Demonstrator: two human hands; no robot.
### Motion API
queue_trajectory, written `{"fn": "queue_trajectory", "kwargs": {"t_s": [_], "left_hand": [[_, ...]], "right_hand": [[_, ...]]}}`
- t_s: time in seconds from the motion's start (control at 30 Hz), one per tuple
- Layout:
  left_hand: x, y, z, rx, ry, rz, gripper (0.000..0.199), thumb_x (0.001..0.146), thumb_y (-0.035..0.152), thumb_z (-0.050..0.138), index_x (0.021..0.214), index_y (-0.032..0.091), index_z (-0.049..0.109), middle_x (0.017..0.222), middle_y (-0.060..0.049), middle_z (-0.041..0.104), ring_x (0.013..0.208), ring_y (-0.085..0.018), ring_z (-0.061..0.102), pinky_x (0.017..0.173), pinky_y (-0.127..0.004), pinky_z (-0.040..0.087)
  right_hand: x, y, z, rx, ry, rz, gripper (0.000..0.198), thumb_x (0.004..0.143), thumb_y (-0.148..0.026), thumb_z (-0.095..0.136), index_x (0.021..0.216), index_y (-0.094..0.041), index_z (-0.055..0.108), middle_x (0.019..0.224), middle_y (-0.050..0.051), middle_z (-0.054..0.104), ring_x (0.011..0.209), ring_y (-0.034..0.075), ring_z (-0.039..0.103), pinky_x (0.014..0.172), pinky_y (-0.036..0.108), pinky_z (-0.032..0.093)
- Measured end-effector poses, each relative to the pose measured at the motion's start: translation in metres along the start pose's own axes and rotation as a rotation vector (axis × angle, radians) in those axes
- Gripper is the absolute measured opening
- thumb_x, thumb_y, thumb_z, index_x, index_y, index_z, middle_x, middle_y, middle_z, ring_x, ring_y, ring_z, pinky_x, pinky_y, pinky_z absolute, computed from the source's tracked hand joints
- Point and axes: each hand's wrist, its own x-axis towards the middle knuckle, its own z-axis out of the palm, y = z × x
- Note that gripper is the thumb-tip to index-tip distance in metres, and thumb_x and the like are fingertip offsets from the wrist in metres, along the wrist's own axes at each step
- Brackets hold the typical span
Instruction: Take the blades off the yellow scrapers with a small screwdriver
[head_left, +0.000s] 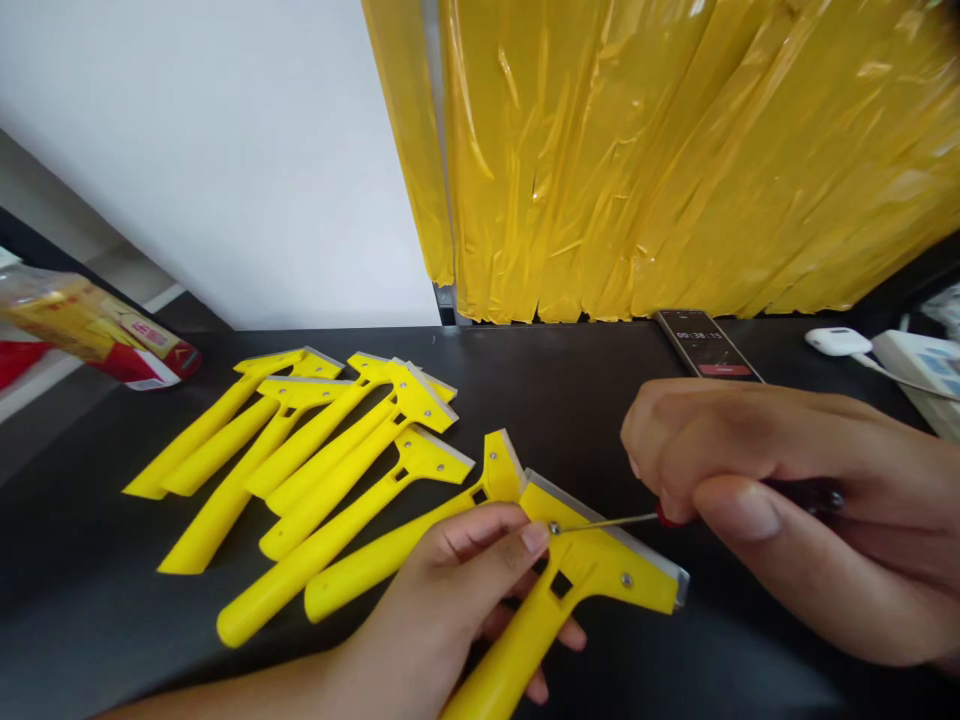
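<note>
My left hand (pixel 465 590) is closed on a yellow scraper (pixel 525 630), its thumb beside a small screw (pixel 554 529) on the scraper's head. A metal blade edge runs along the head, and a second screw (pixel 626 580) sits farther right. My right hand (pixel 780 500) is wrapped round a screwdriver (pixel 615 522), most of whose dark handle the fingers hide. Its thin shaft points left, and the tip meets the screw near my left thumb. Just behind the held scraper, another yellow scraper (pixel 390 556) lies on the table.
Several more yellow scrapers (pixel 330 480) lie overlapping on the black table (pixel 525 380), to the left. A bottle (pixel 97 325) is at the far left. Toward the back right are a phone (pixel 709 345) showing a timer, a white charger (pixel 838 342) and a power strip (pixel 919 360). Yellow film (pixel 637 150) hangs behind.
</note>
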Motion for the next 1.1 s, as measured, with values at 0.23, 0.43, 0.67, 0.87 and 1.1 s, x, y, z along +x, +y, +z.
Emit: {"fn": "queue_trajectory", "kwargs": {"t_s": [0.23, 0.43, 0.67, 0.87, 1.1], "left_hand": [[0.001, -0.004, 0.000, 0.018, 0.012, 0.008, 0.031, 0.093, 0.049, 0.079, 0.095, 0.020, 0.071, 0.080, -0.001, 0.072, 0.071, -0.017, 0.075, 0.051, -0.019, 0.058], [0.003, -0.007, 0.000, -0.012, -0.019, 0.024, 0.027, 0.096, 0.045, 0.077, 0.097, 0.019, 0.072, 0.079, -0.001, 0.073, 0.058, -0.011, 0.067, 0.051, -0.019, 0.058], [0.003, -0.008, 0.001, -0.021, 0.007, 0.040, 0.028, 0.096, 0.046, 0.077, 0.096, 0.019, 0.073, 0.079, -0.001, 0.071, 0.058, -0.011, 0.067, 0.050, -0.018, 0.057], [0.006, -0.009, -0.002, -0.001, -0.016, 0.030, 0.030, 0.097, 0.047, 0.076, 0.099, 0.017, 0.072, 0.080, -0.002, 0.072, 0.062, -0.013, 0.070, 0.051, -0.019, 0.058], [0.004, -0.007, -0.002, -0.016, -0.013, 0.020, 0.029, 0.097, 0.046, 0.076, 0.099, 0.017, 0.073, 0.081, -0.003, 0.073, 0.063, -0.013, 0.071, 0.051, -0.019, 0.059]], "right_hand": [[0.000, -0.005, -0.003, -0.094, -0.026, -0.112, 0.027, 0.114, -0.026, 0.050, 0.090, -0.020, 0.062, 0.072, 0.002, 0.066, 0.065, 0.012, 0.066, 0.062, 0.026, 0.057], [-0.017, -0.019, 0.013, -0.423, 0.104, -0.144, 0.038, 0.115, -0.034, 0.042, 0.081, -0.027, 0.059, 0.075, 0.002, 0.072, 0.077, 0.019, 0.076, 0.087, 0.030, 0.064], [-0.022, -0.027, 0.025, -0.463, 0.163, -0.068, 0.039, 0.116, -0.041, 0.035, 0.092, -0.031, 0.064, 0.075, -0.001, 0.074, 0.077, 0.018, 0.076, 0.101, 0.026, 0.061], [-0.017, -0.026, 0.019, -0.510, 0.111, -0.140, 0.044, 0.116, -0.036, 0.033, 0.084, -0.031, 0.062, 0.072, -0.001, 0.073, 0.079, 0.017, 0.078, 0.104, 0.023, 0.060], [-0.016, -0.025, 0.017, -0.495, 0.116, -0.143, 0.041, 0.116, -0.037, 0.035, 0.088, -0.031, 0.065, 0.072, -0.003, 0.073, 0.075, 0.017, 0.076, 0.099, 0.022, 0.062]]}}
